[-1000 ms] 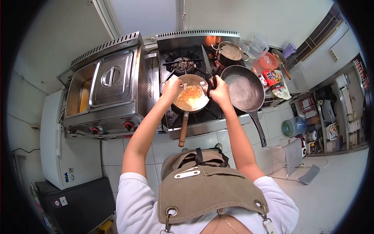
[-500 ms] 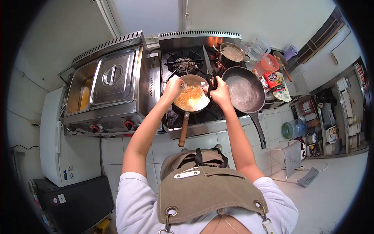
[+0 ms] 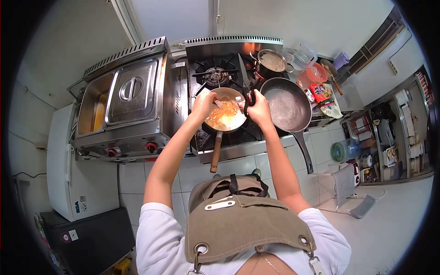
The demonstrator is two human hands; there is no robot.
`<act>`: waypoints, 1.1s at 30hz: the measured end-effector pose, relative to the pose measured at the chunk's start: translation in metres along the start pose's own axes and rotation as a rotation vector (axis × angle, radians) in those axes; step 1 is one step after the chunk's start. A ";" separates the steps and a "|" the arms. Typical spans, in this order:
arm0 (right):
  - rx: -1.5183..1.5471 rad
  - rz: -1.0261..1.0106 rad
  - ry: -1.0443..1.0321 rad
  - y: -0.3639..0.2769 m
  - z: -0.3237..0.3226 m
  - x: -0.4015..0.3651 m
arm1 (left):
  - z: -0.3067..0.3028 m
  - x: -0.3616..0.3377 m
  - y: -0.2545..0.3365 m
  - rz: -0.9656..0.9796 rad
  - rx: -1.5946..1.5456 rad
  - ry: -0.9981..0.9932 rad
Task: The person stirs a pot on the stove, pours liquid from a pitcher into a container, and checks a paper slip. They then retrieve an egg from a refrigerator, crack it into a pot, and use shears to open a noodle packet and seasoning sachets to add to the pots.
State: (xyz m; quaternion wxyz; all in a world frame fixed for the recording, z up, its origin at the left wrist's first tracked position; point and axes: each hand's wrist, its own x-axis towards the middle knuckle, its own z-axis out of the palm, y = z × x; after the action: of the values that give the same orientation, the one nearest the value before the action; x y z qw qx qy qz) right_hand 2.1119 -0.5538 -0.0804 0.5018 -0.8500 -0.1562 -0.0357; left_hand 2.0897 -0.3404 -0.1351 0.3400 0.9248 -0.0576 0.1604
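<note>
My left hand (image 3: 204,106) is closed over the left rim of a small pan (image 3: 219,128), pinching a small pale packet or piece (image 3: 218,104). Orange-brown food with liquid (image 3: 225,114) lies in this pan, whose wooden handle (image 3: 216,153) points toward me. At the pan's right rim, my right hand (image 3: 257,109) is closed around the black handles of scissors (image 3: 246,75), their blades pointing away from me. Something small and whitish shows by its fingertips. Just right of that hand is a dark frying pan (image 3: 308,110) with pale, cloudy contents.
A steel pot (image 3: 271,61) stands on the back right burner. Farther right are a red bowl (image 3: 317,73), a red food packet (image 3: 323,94) and a clear jug (image 3: 304,56). On the left stands a steel unit with a lidded tray (image 3: 134,94).
My left hand has tilted slightly, and the pale piece in its fingers now points down into the small pan. My right hand and the scissors have barely moved.
</note>
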 end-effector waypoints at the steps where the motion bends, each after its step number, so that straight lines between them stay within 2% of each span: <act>1: 0.015 0.013 -0.013 0.000 0.000 -0.001 | -0.008 -0.001 0.010 -0.077 0.055 -0.031; 2: 0.029 0.027 -0.027 -0.004 -0.001 -0.002 | -0.012 -0.003 0.017 -0.155 0.109 -0.063; 3: 0.029 0.027 -0.027 -0.009 -0.002 -0.005 | -0.011 -0.004 0.018 -0.155 0.109 -0.063; 5: -0.054 -0.064 0.071 -0.022 -0.006 -0.013 | -0.010 -0.004 0.017 -0.002 0.086 0.071; 9: -0.039 -0.171 0.209 -0.040 -0.009 -0.019 | -0.004 -0.003 0.006 0.028 0.092 0.066; 10: -0.039 -0.171 0.209 -0.047 -0.013 -0.022 | -0.006 -0.002 0.004 0.011 0.089 -0.023; 11: 0.021 -0.191 0.248 -0.054 -0.016 -0.025 | -0.007 -0.002 0.003 -0.006 0.087 -0.110; 16: 0.328 -0.149 0.389 -0.063 -0.028 -0.046 | -0.005 -0.009 0.004 0.055 0.047 -0.020; 21: 0.362 -0.116 0.371 -0.043 -0.051 -0.063 | -0.003 -0.012 0.000 0.113 0.091 -0.021; 27: 0.455 -0.073 0.400 -0.040 -0.060 -0.075 | -0.009 -0.003 0.008 -0.040 0.068 -0.077; 30: 0.402 -0.084 0.396 -0.040 -0.063 -0.078 | -0.011 0.001 0.011 -0.103 0.033 -0.115; 33: 0.422 -0.091 0.391 -0.038 -0.063 -0.078 | -0.003 -0.002 -0.003 -0.037 0.013 -0.097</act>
State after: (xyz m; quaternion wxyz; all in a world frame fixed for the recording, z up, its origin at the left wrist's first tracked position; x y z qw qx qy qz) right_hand 2.0322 -0.6095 -0.0346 0.6860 -0.6960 -0.0985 -0.1878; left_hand 2.0881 -0.3364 -0.1357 0.3339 0.9346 -0.0558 0.1096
